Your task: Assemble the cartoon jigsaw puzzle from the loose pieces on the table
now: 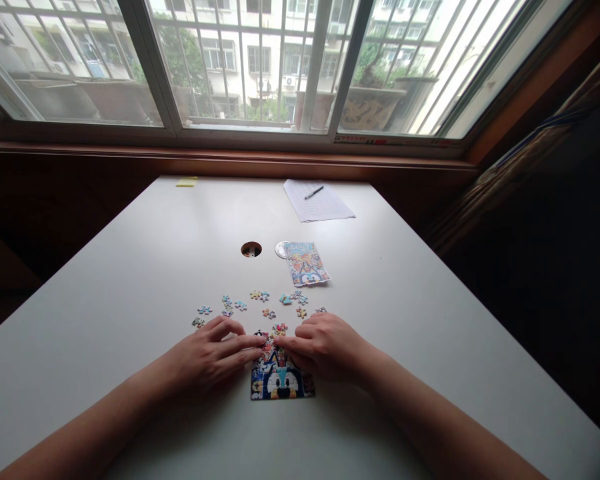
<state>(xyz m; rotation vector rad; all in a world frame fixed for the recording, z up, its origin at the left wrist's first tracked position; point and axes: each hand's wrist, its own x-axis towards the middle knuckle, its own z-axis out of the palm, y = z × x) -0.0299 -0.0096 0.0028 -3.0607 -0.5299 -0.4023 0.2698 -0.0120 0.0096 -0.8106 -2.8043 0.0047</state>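
looked like the piecing-together stage to me. the jigsaw puzzle (281,370) sat on the near part of the white table (130,300), between the two hands, its near edge straight and its far end partly covered by fingers. left hand (205,350) had one finger bent up and others stretched out close together, tips on the puzzle's upper left. right hand (330,343) had its index finger reaching into the same area, the rest curled in. the tips of the two hands were near each other, and i couldn't tell if either was pinching a piece or just pressing.

my guess: the next move called for pushing that spot flat with the rest held steady, then picking from the loose pieces (227,303) just beyond, maybe checking the picture sheet (307,263).

direction-wise, the blue dog face (283,385) was right way up for the person, nose near them, top of the head toward the window (260,67). long axis was harder to call. if it matched the portrait-shaped sheet, it ran away from the person, pretty much straight.
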